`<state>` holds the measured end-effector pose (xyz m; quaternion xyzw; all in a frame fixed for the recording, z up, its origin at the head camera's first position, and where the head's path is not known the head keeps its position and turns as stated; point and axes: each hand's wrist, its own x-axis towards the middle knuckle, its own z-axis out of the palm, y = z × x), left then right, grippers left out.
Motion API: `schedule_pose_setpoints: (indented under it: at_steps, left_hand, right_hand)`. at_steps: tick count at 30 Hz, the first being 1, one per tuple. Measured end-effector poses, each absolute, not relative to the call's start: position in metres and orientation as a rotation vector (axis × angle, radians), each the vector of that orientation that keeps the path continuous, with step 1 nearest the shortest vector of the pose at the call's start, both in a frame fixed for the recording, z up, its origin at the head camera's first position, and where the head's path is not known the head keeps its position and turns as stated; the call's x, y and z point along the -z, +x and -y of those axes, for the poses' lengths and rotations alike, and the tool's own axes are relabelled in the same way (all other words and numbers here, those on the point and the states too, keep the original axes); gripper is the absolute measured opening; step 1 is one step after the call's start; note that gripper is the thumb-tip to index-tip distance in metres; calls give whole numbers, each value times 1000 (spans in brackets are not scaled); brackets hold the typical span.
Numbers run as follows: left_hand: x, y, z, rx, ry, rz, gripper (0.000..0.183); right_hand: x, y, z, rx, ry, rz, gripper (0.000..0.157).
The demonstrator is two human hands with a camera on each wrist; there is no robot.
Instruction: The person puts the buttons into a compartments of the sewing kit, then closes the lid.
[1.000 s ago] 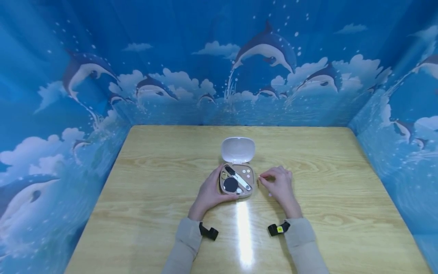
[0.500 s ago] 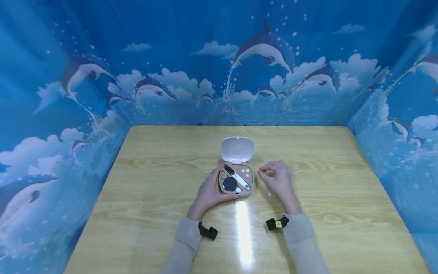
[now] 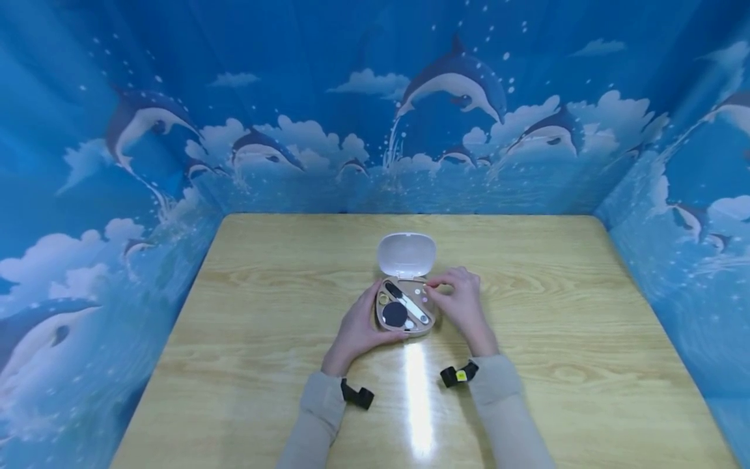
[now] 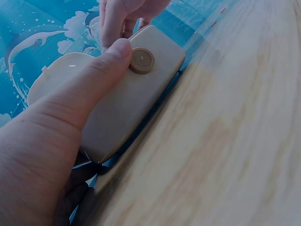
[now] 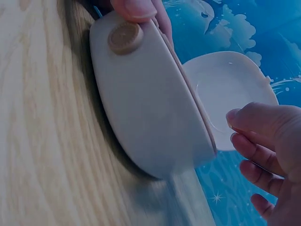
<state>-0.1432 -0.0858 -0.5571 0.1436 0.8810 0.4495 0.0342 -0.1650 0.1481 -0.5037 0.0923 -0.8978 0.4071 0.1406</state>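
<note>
My left hand (image 3: 359, 327) grips the left side and front of a small beige sewing-kit case (image 5: 143, 103), its thumb beside the round tan catch (image 4: 142, 60). The white lid (image 3: 407, 255) stands open at the back. Inside lie a black disc (image 3: 395, 315), a slim white tool with a black end (image 3: 413, 308), a yellowish ring (image 3: 383, 299) and small pale buttons (image 3: 424, 299). My right hand (image 3: 461, 305) is over the case's right rear compartment, thumb and forefinger pinching a tiny yellowish piece, largely hidden by the fingertips.
The case stands on a wood-grain table (image 3: 263, 273) that extends to both sides. A blue curtain (image 3: 328, 189) printed with dolphins encloses the back and sides. Each wrist wears a black camera strap, seen at the left wrist strap (image 3: 357, 395) and right wrist strap (image 3: 459, 374).
My right hand has moved left from beside the case to over its right rear compartment, fingertips still pinched. A small pale disc on the table is now covered by that arm. The left hand stays put.
</note>
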Motion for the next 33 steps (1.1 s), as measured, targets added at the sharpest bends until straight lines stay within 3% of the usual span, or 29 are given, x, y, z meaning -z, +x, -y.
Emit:
schedule_pose_setpoints:
  at_steps: [33]
  left_hand:
    - [559,-145,85,-1357,479,-2736,129]
  right_hand:
    - [514,-178,-124,-1066,324,2699,14]
